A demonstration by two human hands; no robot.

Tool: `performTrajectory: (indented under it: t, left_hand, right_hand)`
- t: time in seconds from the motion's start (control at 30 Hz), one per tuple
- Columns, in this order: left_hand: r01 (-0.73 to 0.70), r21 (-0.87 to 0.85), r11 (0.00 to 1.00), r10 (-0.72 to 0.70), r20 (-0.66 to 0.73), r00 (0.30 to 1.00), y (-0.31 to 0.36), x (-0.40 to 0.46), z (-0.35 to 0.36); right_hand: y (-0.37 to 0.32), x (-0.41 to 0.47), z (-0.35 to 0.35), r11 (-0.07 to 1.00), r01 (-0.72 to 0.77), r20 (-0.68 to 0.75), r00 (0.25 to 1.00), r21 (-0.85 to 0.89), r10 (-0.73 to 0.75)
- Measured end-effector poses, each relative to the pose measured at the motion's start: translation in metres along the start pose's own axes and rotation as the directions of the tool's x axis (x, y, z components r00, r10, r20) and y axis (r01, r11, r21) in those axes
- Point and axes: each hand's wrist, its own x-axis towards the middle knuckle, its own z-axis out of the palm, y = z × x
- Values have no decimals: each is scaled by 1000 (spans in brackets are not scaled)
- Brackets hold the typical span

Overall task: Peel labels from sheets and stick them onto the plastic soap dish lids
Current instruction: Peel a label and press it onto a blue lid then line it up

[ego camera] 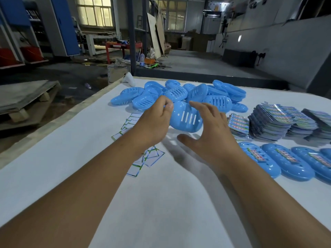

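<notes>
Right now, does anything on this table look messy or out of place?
Mostly the empty backing sheets: they lie scattered and overlapping under the left forearm, not stacked. The unlabelled lids sit in a loose heap, some tilted on others. The label stacks and the row of labelled lids look orderly. Nothing appears broken.

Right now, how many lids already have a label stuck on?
3 clearly, in a row at the table's right edge: nearest lid, middle lid, far lid. A fourth sliver is cut off by the frame.
</notes>
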Motion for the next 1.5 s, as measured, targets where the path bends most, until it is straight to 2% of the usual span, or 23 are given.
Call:
performTrajectory:
  t: [0.1, 0.2, 0.27, 0.33, 0.43, 0.57, 0.67, 0.93, 1.1, 1.27, 1.4, 1.5]
  left_hand:
    - [144, -160, 977, -139, 37, 990, 0, 1, -4]
    - [263, -153, 953, -249, 107, 963, -3, 2, -9]
    - [247, -27, 969, -243, 98, 965, -6, 2, -14]
    - [177, 237, 955, -179, -14, 984, -10, 2, -20]
    - [205, 530, 823, -144, -155, 977, -19, 3, -33]
    - [275, 708, 651, -302, -91, 949, -26, 3, -49]
    - [271, 738, 618, -375, -26, 927, -28, 2, -54]
    - [311, 642, 701, -384, -28, 923, -25, 1, -55]
    - [290, 627, 723, -387, 19, 922, -20, 0, -59]
    - [285, 566, 774, -319, -42, 947, -20, 2, -60]
    - [294, 295, 909, -291, -58, 955, -22, 8, -55]
    - [280, -7, 960, -280, -18, 960, -17, 8, -47]
  right_hand:
    - [-1, 1, -1, 999, 24, -12, 1000, 34, -23]
    - [0, 0, -2, 998, 0, 37, 999, 63, -3]
    - [2, 1, -1, 998, -40, 87, 996, 56, 35]
    - [4, 2, 0, 997, -77, 142, 987, 24, 73]
    - [5, 2, 1, 995, -101, 203, 974, -20, 103]
    - [5, -1, 2, 989, -119, 222, 965, -93, 137]
    - [6, -1, 3, 983, -135, 243, 956, -122, 162]
    - [2, -3, 2, 981, -124, 256, 954, -147, 159]
    - [2, -3, 2, 979, -129, 270, 948, -160, 169]
    - [3, -4, 3, 976, -127, 263, 950, -176, 171]
    - [1, -4, 2, 973, -168, 244, 948, -157, 203]
    - [-2, -1, -1, 984, -177, 102, 978, -29, 179]
